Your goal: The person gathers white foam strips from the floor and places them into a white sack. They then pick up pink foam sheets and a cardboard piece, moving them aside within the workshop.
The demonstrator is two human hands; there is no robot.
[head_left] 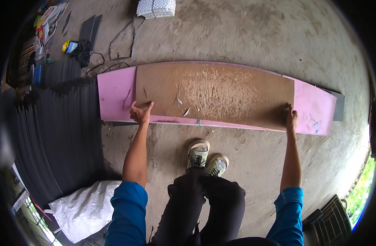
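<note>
A long brown board [220,92] with a rough, scuffed middle lies over a longer pink sheet [315,106], whose two ends stick out past it. My left hand [140,113] grips the brown board's left edge near its front corner, thumb over the top. At the opposite end, my right hand [293,119] holds the right edge near the front corner, its fingers partly hidden. Small white scraps lie on the brown surface. Under the pink sheet, a dark grey sheet [338,107] shows at the right.
To the left stands a large stack of dark sheets [61,135], with a white sack [87,209] in front. Past the boards, a yellow-rimmed can [70,46], a black plastic bag [82,53] and a white wrapped bundle [156,8] rest on the concrete floor [253,37].
</note>
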